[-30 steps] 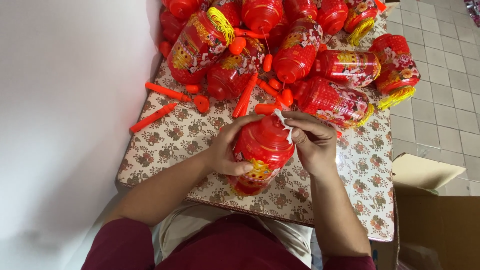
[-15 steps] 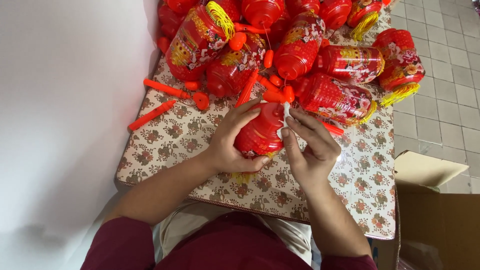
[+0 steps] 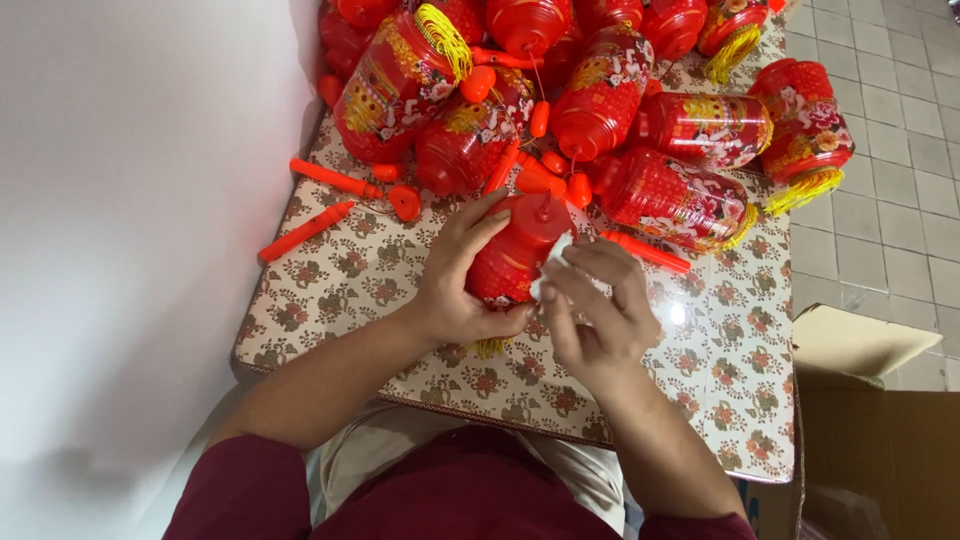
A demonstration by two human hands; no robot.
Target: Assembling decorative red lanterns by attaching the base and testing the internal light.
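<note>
Two hands meet over the floral table (image 3: 380,270): your left hand (image 3: 455,290) wraps the red ribbed plastic lantern (image 3: 512,255), fingers closed round its body; your right hand (image 3: 600,310) pinches a small white piece at its rim. Likely light and crushable, so grip the firmer end cap.

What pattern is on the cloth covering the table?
The cream table cloth has a repeating pattern of small reddish-brown flower sprigs, seen best in the head view.

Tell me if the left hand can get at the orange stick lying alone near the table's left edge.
Probably yes, once freed: the orange stick lies on bare tablecloth with nothing between it and the left hand. But that hand is wrapped around the red lantern, so it would have to let go first.
</note>
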